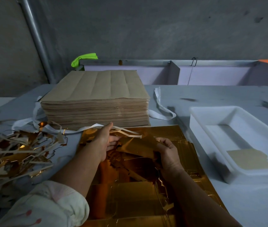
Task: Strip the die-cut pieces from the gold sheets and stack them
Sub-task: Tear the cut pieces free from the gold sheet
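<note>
Gold die-cut sheets (146,199) lie spread on the table in front of me. Above them I hold a gold die-cut piece (138,145) between both hands. My left hand (104,141) grips its left edge, and thin waste strips (126,131) trail from that side. My right hand (167,153) pinches the piece's right edge with curled fingers. A tall stack of brown-backed sheets (95,99) stands just beyond my hands. One stripped piece (249,158) lies brown side up in a white tray (200,128) at the right.
A heap of gold and brown waste trimmings (15,154) covers the table at the left. White strapping ribbon (161,108) loops around the stack's base. A grey wall, a metal pole (36,40) and a green rag (84,58) are behind the table.
</note>
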A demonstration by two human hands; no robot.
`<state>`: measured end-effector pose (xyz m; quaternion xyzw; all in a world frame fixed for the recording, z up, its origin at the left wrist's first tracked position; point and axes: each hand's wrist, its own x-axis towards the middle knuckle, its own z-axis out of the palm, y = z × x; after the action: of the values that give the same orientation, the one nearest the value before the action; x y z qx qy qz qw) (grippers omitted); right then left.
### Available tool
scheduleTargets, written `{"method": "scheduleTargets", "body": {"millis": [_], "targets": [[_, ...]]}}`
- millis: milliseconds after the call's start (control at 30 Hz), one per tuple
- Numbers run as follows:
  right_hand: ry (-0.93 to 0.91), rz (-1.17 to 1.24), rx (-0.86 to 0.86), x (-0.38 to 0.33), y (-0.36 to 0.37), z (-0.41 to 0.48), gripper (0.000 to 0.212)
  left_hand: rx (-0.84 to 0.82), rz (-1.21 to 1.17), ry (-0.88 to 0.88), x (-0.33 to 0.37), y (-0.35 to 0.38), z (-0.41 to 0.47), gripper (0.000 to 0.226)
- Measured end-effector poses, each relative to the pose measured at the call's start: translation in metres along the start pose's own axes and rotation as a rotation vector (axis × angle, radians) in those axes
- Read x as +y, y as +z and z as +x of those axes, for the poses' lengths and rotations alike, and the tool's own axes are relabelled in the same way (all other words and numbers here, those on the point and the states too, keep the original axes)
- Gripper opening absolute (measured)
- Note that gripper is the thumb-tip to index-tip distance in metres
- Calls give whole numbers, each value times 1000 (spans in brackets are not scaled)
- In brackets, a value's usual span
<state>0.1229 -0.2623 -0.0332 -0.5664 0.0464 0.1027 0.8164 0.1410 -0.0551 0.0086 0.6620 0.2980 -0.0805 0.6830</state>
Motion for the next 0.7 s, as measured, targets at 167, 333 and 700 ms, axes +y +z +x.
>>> {"method": "scheduleTargets", "body": {"millis": [167, 333, 700], "targets": [[-17, 36, 41, 0, -2, 0, 15, 26, -30, -8, -2, -1, -2, 70], [-7, 37, 39, 0, -4, 1, 11, 36, -36, -18, -1, -1, -5, 72], [27, 64, -48, -6, -9, -3, 16, 111, -5, 6, -11, 4, -7, 51]]}}
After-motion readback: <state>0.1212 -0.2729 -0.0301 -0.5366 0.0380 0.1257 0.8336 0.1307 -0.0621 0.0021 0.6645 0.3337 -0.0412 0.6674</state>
